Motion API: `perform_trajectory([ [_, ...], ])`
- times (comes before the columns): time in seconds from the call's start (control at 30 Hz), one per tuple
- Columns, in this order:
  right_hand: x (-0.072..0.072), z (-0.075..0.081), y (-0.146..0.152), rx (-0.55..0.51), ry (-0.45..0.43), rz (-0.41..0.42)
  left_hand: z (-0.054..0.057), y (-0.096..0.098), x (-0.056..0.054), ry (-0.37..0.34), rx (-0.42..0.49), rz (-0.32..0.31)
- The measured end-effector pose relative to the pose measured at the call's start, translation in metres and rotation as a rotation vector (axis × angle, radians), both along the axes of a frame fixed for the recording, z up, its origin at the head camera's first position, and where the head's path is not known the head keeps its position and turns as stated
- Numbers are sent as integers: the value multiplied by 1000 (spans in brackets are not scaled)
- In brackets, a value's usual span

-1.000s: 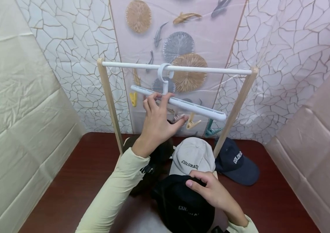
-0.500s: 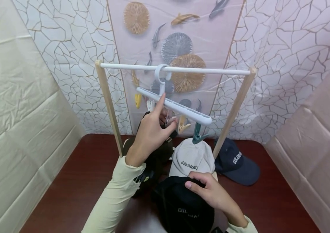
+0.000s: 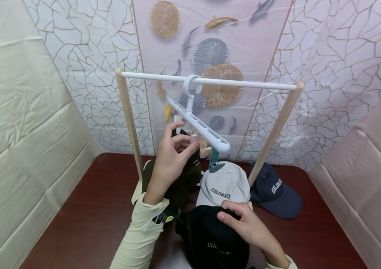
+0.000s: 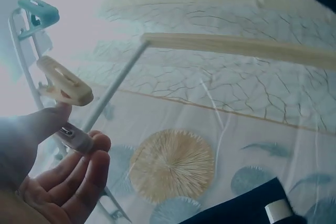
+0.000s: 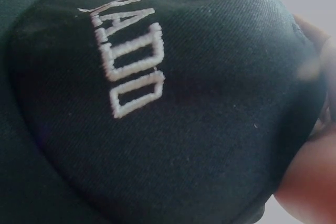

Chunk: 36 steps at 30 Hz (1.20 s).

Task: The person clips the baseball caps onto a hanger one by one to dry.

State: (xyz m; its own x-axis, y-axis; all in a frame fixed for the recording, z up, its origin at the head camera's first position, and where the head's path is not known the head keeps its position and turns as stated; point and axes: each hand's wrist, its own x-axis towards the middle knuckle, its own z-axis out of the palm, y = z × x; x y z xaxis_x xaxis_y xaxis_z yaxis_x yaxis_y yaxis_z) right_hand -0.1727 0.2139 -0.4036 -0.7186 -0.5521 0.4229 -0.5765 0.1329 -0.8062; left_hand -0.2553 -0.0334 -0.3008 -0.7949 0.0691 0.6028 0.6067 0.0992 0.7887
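A pale blue clip hanger (image 3: 207,130) hangs by its hook from a white bar (image 3: 251,84), one end swung toward me. My left hand (image 3: 172,157) is beneath it, thumb and fingers pinching a pale pink clip (image 4: 77,139). Next to that clip hang a beige clip (image 3: 204,148) and, at the near end, a teal clip (image 3: 215,163). White (image 3: 177,123) and yellow (image 3: 167,113) clips are farther back. Lower down, my right hand (image 3: 249,226) grips a black cap (image 3: 210,235) by its crown. White lettering fills part of the right wrist view.
Wooden posts (image 3: 128,119) carry the bar on both sides. Beneath the rack lie a white cap (image 3: 225,183) and a dark brown cap (image 3: 173,186). A navy cap (image 3: 276,196) lies past the right post on the dark red table (image 3: 86,224).
The hanger has turned, its right end swinging nearer to me. My left hand has gone from the hanger's bar down to the pink clip. The right hand stays on the black cap.
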Motion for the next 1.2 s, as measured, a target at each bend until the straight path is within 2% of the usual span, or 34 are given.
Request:
perform_trajectory([
  [0.2, -1, -2, -2, -5, -11, 3, -10, -10, -3, -96, 218, -136],
  [0.27, -1, -3, -2, -3, -13, 1, -13, -15, -1, -141, 285, -184],
  [0.37, -1, -6, -4, -4, -19, 6, -18, -24, 5, -190, 346, -219],
  [0.43, -1, -7, -6, -3, -27, 7, -22, -31, 10, -212, 377, -242],
  [0.57, 1, -10, -9, -13, -29, 16, -33, -43, 16, -206, 420, -295],
  [0.8, 3, -12, -10, 11, 6, -25, -43, -52, 19, -192, 428, -375],
  [0.97, -1, -9, -11, 8, 16, -35, -34, -49, 14, -183, 370, -437],
  [1.1, -8, -2, -11, 6, -7, -10, -19, -46, 6, -191, 279, -454],
  [1.2, -12, 3, -11, 29, -28, -26, -9, -44, -1, -226, 280, -488],
])
